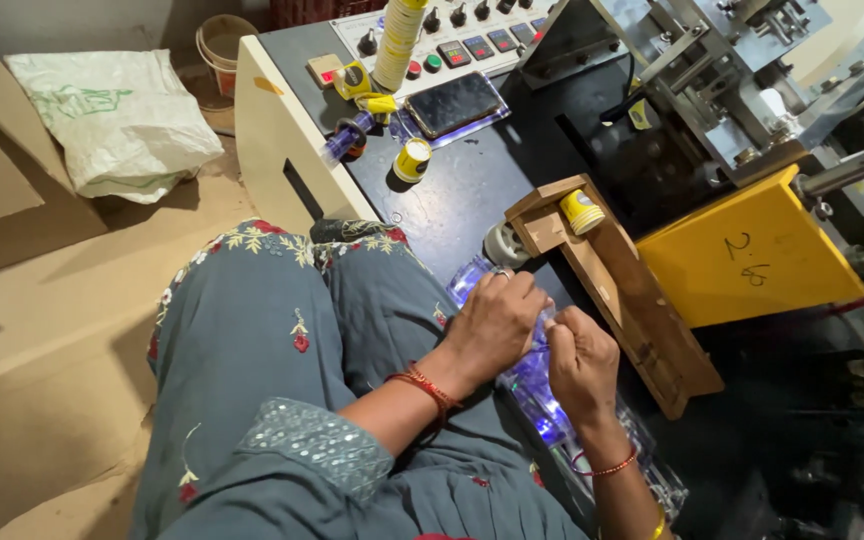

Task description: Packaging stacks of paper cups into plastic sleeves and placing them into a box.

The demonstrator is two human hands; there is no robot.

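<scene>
Where cardboard floors the room, black worktop (pixel 472 190) gleams.

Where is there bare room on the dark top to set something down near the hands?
A bare dark patch lies between the phone, the small yellow roll and the wooden chute. It is crowded by the left hand and right hand, both on the clear plastic sleeve, and around the button panel.

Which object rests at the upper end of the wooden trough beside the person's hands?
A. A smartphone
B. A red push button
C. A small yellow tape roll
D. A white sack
C: a small yellow tape roll sits at the top end of the wooden trough, above the left hand and right hand, which work on a clear plastic stack.
</scene>
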